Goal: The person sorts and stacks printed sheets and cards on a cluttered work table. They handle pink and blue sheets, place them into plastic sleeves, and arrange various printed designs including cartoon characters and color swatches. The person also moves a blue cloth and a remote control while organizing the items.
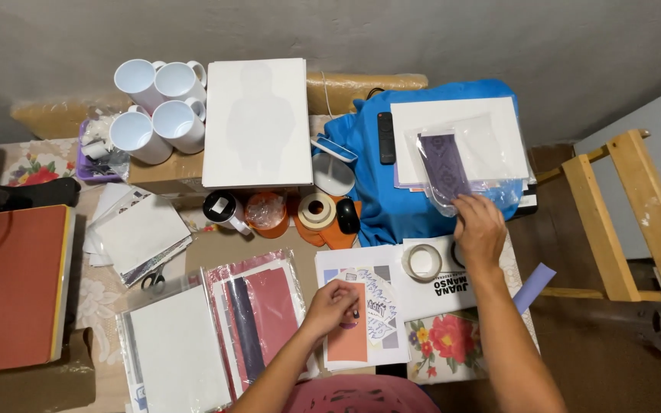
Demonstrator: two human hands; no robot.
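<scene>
Four mugs stood behind-left on the tabletop, a board to their right; a tape roll lay between the hands.

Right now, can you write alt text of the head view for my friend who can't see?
A left hand rests on an orange sheet while the right hand touches a clear bag holding purple paper. Four white mugs and a tape roll sit nearby.

A home craft workshop is suggested: blank white mugs, tape rolls, scissors and sleeved coloured sheets are crowded on a desk beside a heat press.
</scene>
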